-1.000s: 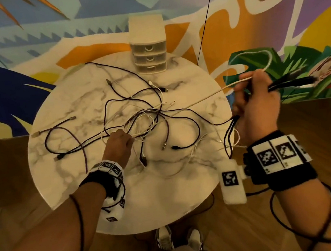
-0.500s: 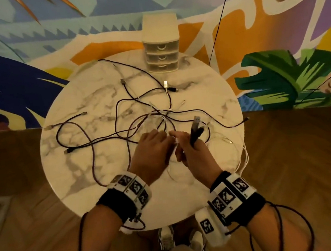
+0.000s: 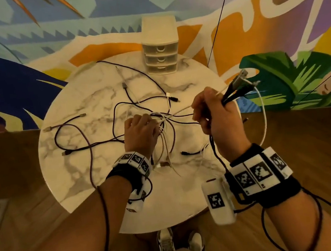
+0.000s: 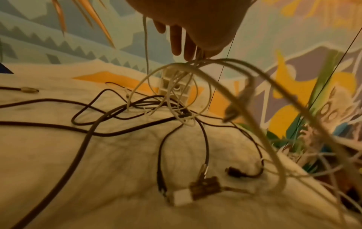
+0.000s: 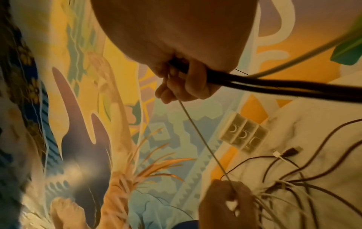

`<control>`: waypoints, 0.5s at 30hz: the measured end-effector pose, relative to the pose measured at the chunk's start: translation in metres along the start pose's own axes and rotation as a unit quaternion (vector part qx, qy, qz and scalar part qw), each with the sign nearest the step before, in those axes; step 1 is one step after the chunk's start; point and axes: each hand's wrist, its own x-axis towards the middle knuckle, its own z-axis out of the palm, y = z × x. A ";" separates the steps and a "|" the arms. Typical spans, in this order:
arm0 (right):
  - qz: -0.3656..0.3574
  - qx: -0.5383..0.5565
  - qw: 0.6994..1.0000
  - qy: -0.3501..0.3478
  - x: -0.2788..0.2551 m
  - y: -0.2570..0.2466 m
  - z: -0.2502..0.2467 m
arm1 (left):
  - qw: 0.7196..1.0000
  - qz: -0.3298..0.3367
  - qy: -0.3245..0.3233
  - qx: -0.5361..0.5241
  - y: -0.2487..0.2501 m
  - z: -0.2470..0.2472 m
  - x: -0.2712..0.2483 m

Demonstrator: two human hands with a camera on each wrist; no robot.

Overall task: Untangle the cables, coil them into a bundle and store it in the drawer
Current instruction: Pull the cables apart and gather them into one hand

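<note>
Overhead, the whole layout is seen from the head view: a round marble table (image 3: 75, 135) with a tangle of dark and white cables (image 3: 118, 118) spread across it, and a small three-drawer organizer (image 3: 160, 49) standing at the far edge, all drawers shut. The left hand (image 3: 141, 134) is raised over the knot at the table's middle, while the right hand (image 3: 217, 115) is lifted toward the right edge. A taut white cable (image 3: 181, 111) is stretched between the two hands.

Details hidden from above are supplied by the wrist views. From the left wrist, white loops are seen hanging from the left fingertips (image 4: 188, 51), which are pinched on several strands; plugs lying on the marble below are blurred. From the right wrist, the fingers (image 5: 184, 86) are shown curled tightly around a bundle of dark cables (image 5: 274, 86), with the thin white cable running out from the fist down to the left hand.
</note>
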 end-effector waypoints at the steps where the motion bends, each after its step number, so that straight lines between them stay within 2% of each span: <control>1: -0.014 0.021 1.000 0.006 0.001 -0.008 -0.002 | 0.999 -0.020 -0.027 0.012 -0.004 0.004 0.001; 4: -0.057 0.108 0.991 0.047 0.010 -0.034 -0.020 | 0.990 -0.114 -0.086 0.023 -0.027 0.007 0.003; 6: -0.072 0.154 0.983 0.073 0.020 -0.043 -0.035 | 0.985 -0.115 -0.131 0.014 -0.041 0.008 0.003; 9: -0.039 0.157 0.982 0.094 0.024 -0.021 -0.041 | 0.971 -0.099 -0.217 0.016 -0.041 0.014 -0.006; 11: 0.024 0.141 0.983 0.114 0.020 0.009 -0.040 | 0.968 -0.140 -0.207 -0.033 -0.036 0.012 -0.006; 15: 0.150 0.138 0.973 0.108 0.008 0.057 -0.038 | 0.969 -0.174 -0.103 -0.144 -0.028 -0.008 0.011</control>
